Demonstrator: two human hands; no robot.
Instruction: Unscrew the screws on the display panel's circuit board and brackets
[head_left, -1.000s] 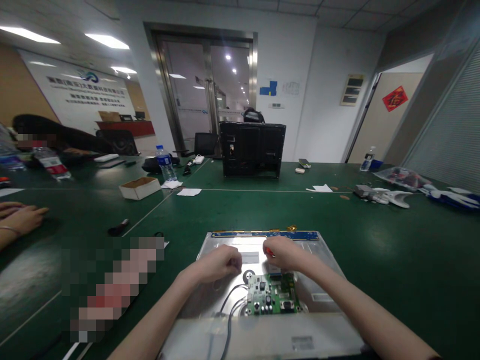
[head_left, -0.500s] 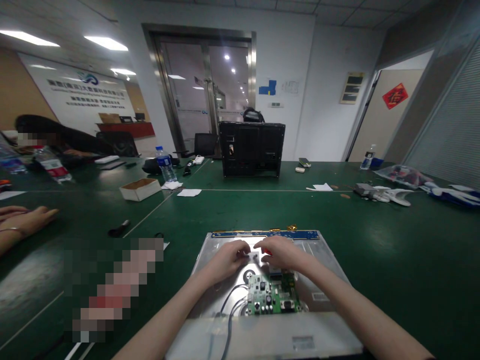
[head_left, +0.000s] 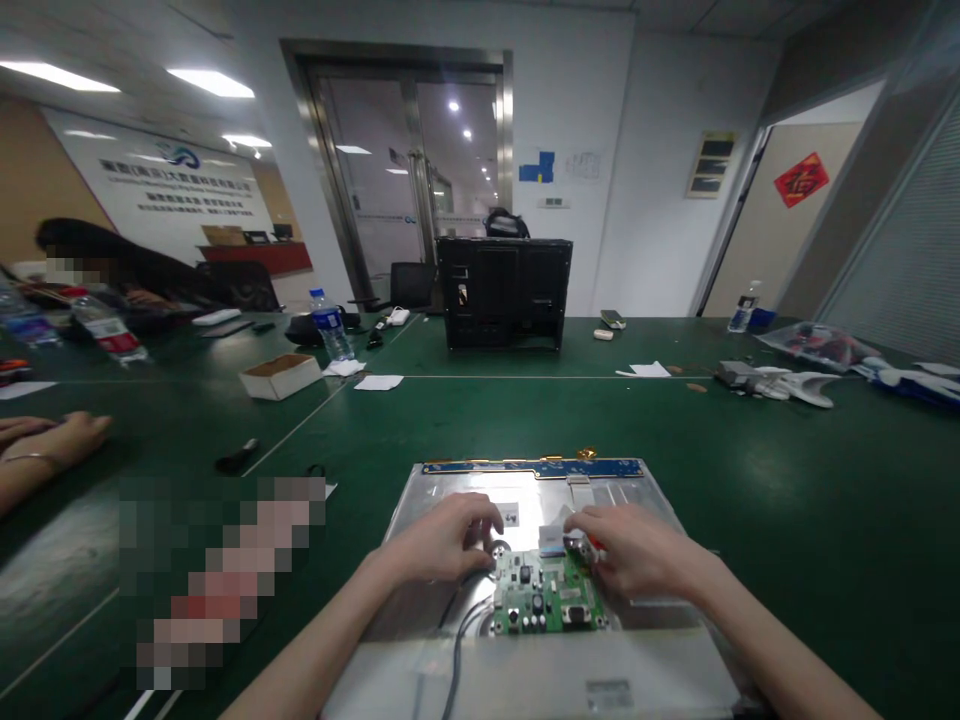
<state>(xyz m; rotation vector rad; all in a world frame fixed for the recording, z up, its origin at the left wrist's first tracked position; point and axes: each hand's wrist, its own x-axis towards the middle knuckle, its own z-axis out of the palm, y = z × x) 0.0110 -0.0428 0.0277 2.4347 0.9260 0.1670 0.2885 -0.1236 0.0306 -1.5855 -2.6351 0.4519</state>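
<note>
A flat silver display panel lies back-up in front of me, with a green circuit board on its middle. My left hand is over the panel at the board's upper left corner, fingers curled, thumb and forefinger apart, with nothing visible between them. At the board's upper right, my right hand is closed around a small red-and-metal object; its kind is mostly hidden by the fingers. A pale ribbon cable lies by those fingertips. A grey cable runs from the board's left side.
Another person's hand rests on the green table at left. A black monitor casing stands at the back. A white open box, a water bottle and a dark strap-like item lie left; a grey-white device lies right.
My right hand has moved right and toward me, from the panel's middle to the board's upper right, with the red object. My left hand has lowered slightly toward the board.
</note>
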